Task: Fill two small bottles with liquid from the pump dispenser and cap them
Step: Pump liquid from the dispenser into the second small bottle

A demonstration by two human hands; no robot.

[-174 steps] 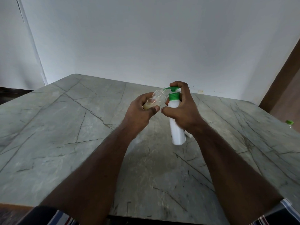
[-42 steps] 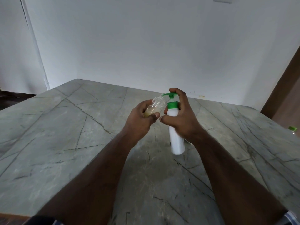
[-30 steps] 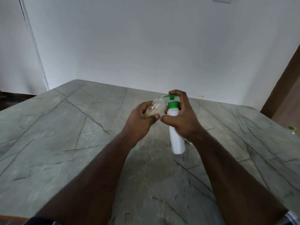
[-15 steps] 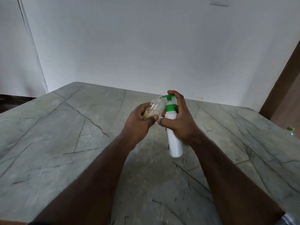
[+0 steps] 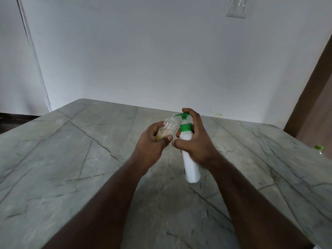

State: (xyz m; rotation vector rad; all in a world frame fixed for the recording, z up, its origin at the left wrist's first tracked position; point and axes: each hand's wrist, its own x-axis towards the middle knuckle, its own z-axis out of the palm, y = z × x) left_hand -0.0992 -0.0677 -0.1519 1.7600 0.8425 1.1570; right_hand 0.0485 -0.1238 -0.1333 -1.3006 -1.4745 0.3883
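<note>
At frame centre, the left hand [image 5: 152, 142] fingers are grasping the small bottle [image 5: 166, 129], tilting it against the spout of the pump dispenser [image 5: 189, 159], which the right hand [image 5: 195, 141] fingers are gripping above the bench [image 5: 53, 159].

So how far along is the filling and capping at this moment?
Done: nothing finished shows.

In hand: the left hand holds a tilted clear small bottle, partly filled with tan liquid, mouth at the green nozzle. The right hand grips the white pump dispenser, a finger on the pump head.

Left: topping up and capping. No cap shows; a green-topped item at the right edge may be the second bottle.
</note>
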